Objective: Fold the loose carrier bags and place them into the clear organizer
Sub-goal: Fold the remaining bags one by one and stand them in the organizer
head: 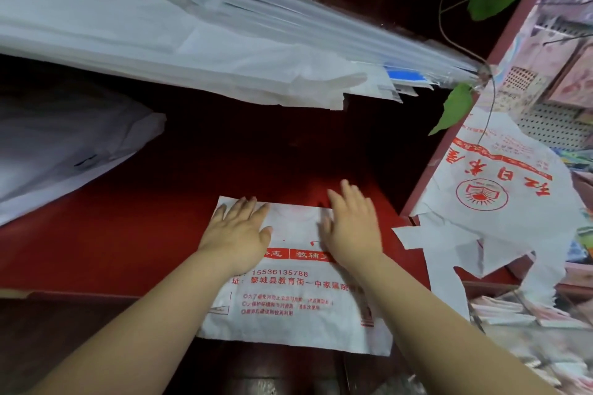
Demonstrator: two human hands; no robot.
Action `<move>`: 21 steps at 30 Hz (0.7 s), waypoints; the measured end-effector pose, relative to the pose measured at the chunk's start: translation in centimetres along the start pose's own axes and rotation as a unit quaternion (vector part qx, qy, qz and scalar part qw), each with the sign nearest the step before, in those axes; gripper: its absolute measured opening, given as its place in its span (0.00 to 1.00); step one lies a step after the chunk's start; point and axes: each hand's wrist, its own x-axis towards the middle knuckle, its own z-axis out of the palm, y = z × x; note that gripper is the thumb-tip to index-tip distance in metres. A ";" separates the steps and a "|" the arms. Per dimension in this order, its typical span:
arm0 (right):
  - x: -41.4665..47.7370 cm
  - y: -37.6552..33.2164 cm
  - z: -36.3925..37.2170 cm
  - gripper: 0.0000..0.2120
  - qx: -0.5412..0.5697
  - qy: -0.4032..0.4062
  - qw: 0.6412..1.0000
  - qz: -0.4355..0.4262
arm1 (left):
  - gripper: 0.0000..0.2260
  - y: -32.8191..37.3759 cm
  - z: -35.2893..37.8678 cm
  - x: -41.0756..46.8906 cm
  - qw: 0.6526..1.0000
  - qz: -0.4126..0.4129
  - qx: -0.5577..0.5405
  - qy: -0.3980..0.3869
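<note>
A white carrier bag (295,292) with red print lies flat on the red shelf (128,234), folded over at its far end. My left hand (237,231) presses flat on the bag's far left part, fingers straight. My right hand (353,224) presses flat on its far right part, fingertips reaching past the bag's edge. A second loose white bag (491,196) with a red round logo hangs crumpled over the shelf's right edge. Above, a clear organizer (288,19) holds a stack of folded white bags.
A pile of white bags (64,144) lies at the left of the shelf. A green leafy vine (455,106) hangs at the right by the red upright. Stationery racks (558,80) and stacked goods (526,314) fill the right side.
</note>
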 end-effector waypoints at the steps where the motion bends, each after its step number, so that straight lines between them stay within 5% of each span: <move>1: 0.0 -1.2 0.0 0.24 0.026 -0.027 0.999 -0.034 | 0.23 0.1 -0.1 0.0 1.000 -0.001 0.001 -0.002; 8: 0.3 -4.7 1.8 0.28 0.080 -0.168 0.982 -0.043 | 0.22 0.2 -0.3 -0.3 1.000 -0.003 0.006 -0.006; 16: -1.6 2.5 0.5 0.22 0.107 -0.120 0.986 0.052 | 0.22 0.1 -0.1 -0.2 1.000 0.006 0.007 0.004; 18: -3.2 3.9 -0.5 0.18 0.166 -0.086 0.981 0.043 | 0.22 0.2 -0.1 -0.2 1.000 0.006 0.005 0.005; 21: -6.9 5.6 -1.5 0.27 0.190 -0.051 0.980 -0.037 | 0.21 0.2 -0.4 -0.5 0.997 0.021 -0.061 0.050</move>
